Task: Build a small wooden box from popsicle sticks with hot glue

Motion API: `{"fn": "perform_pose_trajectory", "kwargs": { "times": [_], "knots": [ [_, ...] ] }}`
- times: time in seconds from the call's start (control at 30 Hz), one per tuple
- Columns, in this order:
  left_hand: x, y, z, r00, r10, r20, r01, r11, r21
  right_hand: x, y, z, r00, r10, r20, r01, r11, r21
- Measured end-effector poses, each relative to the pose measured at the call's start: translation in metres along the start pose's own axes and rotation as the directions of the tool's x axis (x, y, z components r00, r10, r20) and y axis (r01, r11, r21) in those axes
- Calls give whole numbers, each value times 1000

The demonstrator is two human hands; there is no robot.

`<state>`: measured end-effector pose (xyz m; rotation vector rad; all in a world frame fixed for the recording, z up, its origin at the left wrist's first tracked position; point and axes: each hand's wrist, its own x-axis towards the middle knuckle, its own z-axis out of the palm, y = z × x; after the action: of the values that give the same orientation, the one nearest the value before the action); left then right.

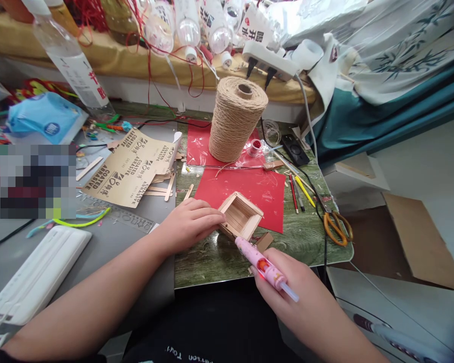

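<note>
A small open box of wooden craft sticks rests at the near edge of a red sheet. My left hand grips the left side of this box, fingers closed against its wall. In my right hand is a pink hot glue gun, with a clear glue stick poking out of its back end. Its nozzle points at the box's near-left rim; whether it touches cannot be made out. A brown wooden scrap lies just right of the nozzle.
Behind the box stands a big twine spool. Sandpaper covers several craft sticks on the left. Pens and orange-handled scissors lie along the right edge. A white power bank sits at left; a power strip is behind.
</note>
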<state>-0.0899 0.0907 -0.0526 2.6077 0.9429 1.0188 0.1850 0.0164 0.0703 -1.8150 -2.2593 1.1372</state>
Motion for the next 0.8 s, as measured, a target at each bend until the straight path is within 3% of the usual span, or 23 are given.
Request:
{"fn": "perform_pose_trajectory", "kwargs": {
  "times": [0.5, 0.8],
  "knots": [
    [-1, 0, 2, 1000, 19, 5, -19, 999, 34, -7, 5, -2, 1000, -6, 14, 7, 997, -74],
    [-3, -1, 2, 1000, 21, 13, -22, 999, 32, -14, 12, -2, 997, 70, 34, -65, 991, -119]
  ]
}}
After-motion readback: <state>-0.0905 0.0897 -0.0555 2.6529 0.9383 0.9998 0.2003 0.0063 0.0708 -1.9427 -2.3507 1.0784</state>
